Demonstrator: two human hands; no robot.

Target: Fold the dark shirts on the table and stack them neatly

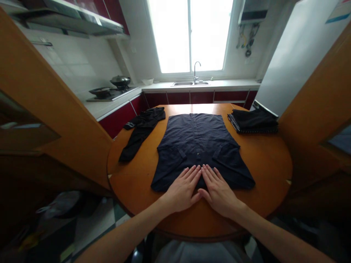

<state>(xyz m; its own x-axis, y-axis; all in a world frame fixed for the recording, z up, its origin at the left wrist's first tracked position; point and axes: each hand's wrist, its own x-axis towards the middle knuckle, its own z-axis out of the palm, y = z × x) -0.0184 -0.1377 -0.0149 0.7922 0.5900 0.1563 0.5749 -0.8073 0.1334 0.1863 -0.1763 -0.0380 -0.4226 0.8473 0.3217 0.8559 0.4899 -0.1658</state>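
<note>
A dark navy shirt (197, 142) lies spread flat, buttons up, in the middle of a round wooden table (268, 164). My left hand (183, 188) rests flat on the shirt's near edge, fingers stretched out and together. Right beside it, my right hand (218, 190) lies flat in the same way, thumbs almost touching. Neither hand holds anything.
A crumpled black garment (141, 129) lies at the table's far left. A folded dark stack (253, 121) sits at the far right. Behind are a kitchen counter with a sink (189, 83), a stove with pans (111, 91) and a bright window. Wooden panels flank both sides.
</note>
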